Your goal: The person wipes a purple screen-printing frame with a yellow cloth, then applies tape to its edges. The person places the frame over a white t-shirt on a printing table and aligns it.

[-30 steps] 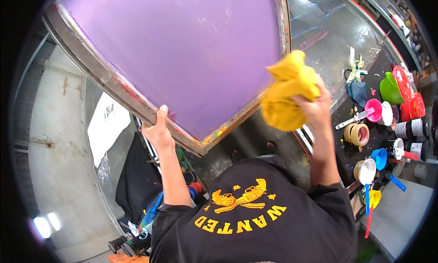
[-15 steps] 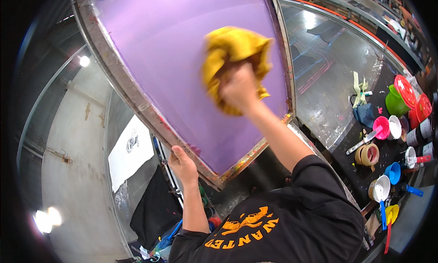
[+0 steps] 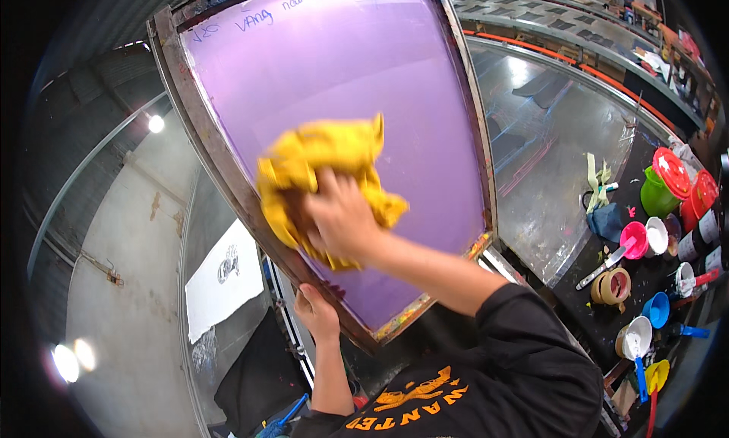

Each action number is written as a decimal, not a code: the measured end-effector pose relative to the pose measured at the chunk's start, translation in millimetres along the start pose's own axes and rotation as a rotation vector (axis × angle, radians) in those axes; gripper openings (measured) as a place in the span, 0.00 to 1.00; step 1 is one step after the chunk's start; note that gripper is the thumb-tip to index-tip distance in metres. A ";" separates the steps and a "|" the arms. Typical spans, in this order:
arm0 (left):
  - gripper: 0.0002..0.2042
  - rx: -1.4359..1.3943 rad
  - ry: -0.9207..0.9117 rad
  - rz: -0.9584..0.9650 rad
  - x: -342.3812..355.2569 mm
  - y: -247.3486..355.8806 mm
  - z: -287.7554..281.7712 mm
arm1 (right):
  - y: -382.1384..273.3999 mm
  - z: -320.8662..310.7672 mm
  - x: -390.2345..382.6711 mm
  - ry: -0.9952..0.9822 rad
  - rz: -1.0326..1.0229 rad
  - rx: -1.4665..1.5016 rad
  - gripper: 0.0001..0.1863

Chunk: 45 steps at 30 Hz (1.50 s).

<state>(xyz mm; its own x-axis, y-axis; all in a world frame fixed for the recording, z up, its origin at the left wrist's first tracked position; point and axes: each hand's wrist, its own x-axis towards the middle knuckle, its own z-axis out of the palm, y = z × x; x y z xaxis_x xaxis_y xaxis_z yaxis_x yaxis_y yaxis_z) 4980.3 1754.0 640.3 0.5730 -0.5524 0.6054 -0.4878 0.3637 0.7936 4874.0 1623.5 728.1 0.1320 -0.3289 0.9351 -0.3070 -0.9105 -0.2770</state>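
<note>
My left hand [image 3: 319,316] grips the lower left rail of a large, tilted screen-printing frame [image 3: 201,126], its thumb along the edge. The frame holds light purple mesh [image 3: 425,164] with blue handwriting along the top. My right hand [image 3: 342,218] is closed on a crumpled yellow cloth [image 3: 326,145], pressed to the mesh at its lower left half and blurred by motion.
At right, a metal bench [image 3: 547,157] and dark surface carry green [image 3: 659,195] and red buckets, tape rolls [image 3: 611,286] and cups [image 3: 657,309]. A white printed sheet [image 3: 220,286] lies at left. A distant person [image 3: 627,1] stands at upper right.
The cloth in my right hand has swept from the frame's right edge across the mesh, then down and leftward. My left hand and the frame's lower corner now appear lower and further right.
</note>
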 end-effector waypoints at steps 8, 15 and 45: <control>0.31 0.016 -0.063 -0.032 -5.0 -11.9 -17.5 | 192.8 -91.1 138.2 0.553 0.279 -0.130 0.19; 0.30 0.044 -0.047 -0.117 -2.2 -21.2 -29.7 | 126.8 -16.3 -170.6 0.413 0.842 -0.061 0.22; 0.31 0.054 -0.097 0.020 -3.4 -19.2 -20.2 | 271.5 -154.3 99.4 0.382 0.149 -0.223 0.22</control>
<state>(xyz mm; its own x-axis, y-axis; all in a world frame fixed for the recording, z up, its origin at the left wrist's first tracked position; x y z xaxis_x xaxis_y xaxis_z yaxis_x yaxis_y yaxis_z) 5001.0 1764.0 624.2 0.4974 -0.6165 0.6103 -0.5350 0.3358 0.7752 4658.3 1382.3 779.9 -0.2727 -0.2981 0.9147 -0.4970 -0.7704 -0.3992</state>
